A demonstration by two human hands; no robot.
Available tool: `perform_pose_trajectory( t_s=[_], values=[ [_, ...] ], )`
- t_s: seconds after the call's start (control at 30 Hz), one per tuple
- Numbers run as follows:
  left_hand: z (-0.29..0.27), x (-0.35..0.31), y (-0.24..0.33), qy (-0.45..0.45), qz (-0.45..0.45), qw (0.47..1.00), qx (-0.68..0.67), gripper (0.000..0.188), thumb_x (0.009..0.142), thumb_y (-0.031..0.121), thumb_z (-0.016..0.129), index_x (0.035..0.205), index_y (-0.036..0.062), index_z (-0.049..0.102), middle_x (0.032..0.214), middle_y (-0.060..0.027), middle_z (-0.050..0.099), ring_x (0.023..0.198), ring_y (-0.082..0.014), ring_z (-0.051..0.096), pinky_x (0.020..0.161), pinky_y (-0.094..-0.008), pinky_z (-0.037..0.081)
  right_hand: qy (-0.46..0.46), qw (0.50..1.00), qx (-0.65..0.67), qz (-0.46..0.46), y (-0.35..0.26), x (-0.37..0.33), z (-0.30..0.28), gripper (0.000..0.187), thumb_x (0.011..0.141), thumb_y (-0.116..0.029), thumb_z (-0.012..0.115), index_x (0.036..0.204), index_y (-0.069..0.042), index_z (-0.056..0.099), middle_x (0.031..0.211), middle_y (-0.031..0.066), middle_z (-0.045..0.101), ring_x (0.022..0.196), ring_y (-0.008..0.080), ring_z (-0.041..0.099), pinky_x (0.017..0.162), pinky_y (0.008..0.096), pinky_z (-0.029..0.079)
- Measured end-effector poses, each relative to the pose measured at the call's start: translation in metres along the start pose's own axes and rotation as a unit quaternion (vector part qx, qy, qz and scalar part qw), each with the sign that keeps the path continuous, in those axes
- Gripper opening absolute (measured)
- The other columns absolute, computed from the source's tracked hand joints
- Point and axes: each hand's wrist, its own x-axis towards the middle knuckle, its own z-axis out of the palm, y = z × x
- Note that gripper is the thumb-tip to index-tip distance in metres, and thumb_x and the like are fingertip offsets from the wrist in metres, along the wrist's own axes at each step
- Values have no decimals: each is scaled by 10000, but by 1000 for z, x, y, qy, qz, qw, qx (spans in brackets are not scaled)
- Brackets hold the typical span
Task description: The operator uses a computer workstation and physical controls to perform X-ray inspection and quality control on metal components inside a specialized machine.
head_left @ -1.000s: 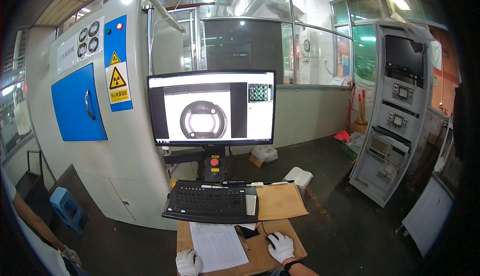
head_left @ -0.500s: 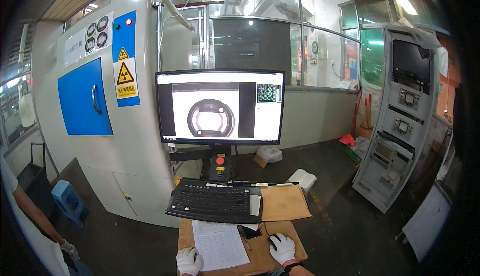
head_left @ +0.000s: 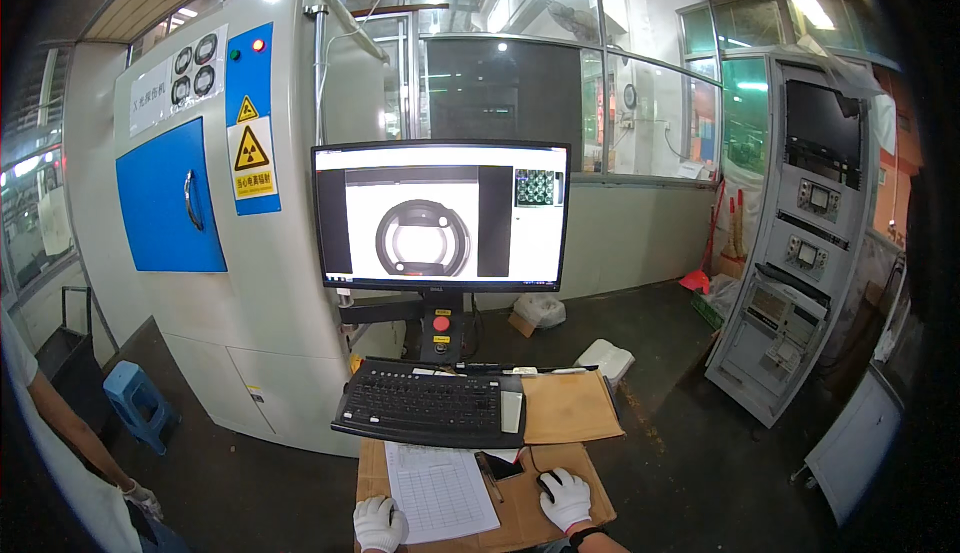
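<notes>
My right hand (head_left: 567, 501), in a white glove with a dark band at the wrist, lies closed over a black computer mouse (head_left: 545, 483) on the brown board (head_left: 570, 455). My left hand (head_left: 379, 525), also gloved, rests on the board's left side with its fingers lying flat, by a printed table sheet (head_left: 440, 498). A pen (head_left: 491, 478) and a black phone-like object (head_left: 505, 465) lie between the sheet and the mouse. Beyond them sits a black keyboard (head_left: 425, 403). On the monitor (head_left: 440, 215) is a grey picture of a round, ring-shaped part.
A large grey cabinet (head_left: 290, 353) with a blue door (head_left: 170, 198) stands left. A brown envelope (head_left: 570, 408) lies right of the keyboard, below a red button (head_left: 441, 323). Another person's arm (head_left: 80, 433) and a blue stool (head_left: 140, 405) are far left; an instrument rack (head_left: 790, 243) stands right.
</notes>
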Motion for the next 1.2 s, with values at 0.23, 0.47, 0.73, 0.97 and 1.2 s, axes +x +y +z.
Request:
perform_pose_trajectory(
  t_s=[0.23,0.47,0.73,0.97,1.2],
  values=[
    [2,-1,-1,3,3,1000,6,225,810,148,688,1018,63,699,1066,-155,697,1026,-386,628,944,-509,489,1,1000,11,2,3,-1,4,408,805,-301,719,1204,-218,698,1274,106,643,1032,360,625,896,504,492],
    [3,-2,-3,-4,1,1000,-3,226,809,159,693,1015,65,693,1055,-149,694,1027,-385,625,941,-505,488,1,1000,7,4,4,-3,5,427,808,-309,719,1226,-223,698,1285,108,639,1053,361,620,911,505,484],
    [-2,3,1,3,6,1000,-6,202,803,151,688,989,71,689,1032,-144,691,1000,-384,628,911,-501,499,3,1000,-4,-1,3,-2,3,428,809,-308,712,1227,-219,699,1279,112,641,1044,363,620,907,509,488],
    [-3,5,3,-24,0,1000,-12,207,805,154,694,992,64,695,1028,-154,702,993,-394,640,919,-506,504,13,1000,1,-1,4,-3,4,420,803,-307,711,1212,-216,698,1268,109,645,1005,363,630,883,507,500],
    [-3,2,0,-14,14,1000,-3,256,818,159,704,1048,48,715,1110,-176,717,1053,-396,649,961,-510,505,30,999,-9,-15,0,-1,1,417,798,-316,711,1205,-226,687,1254,97,646,981,358,640,863,512,506]
  ],
)
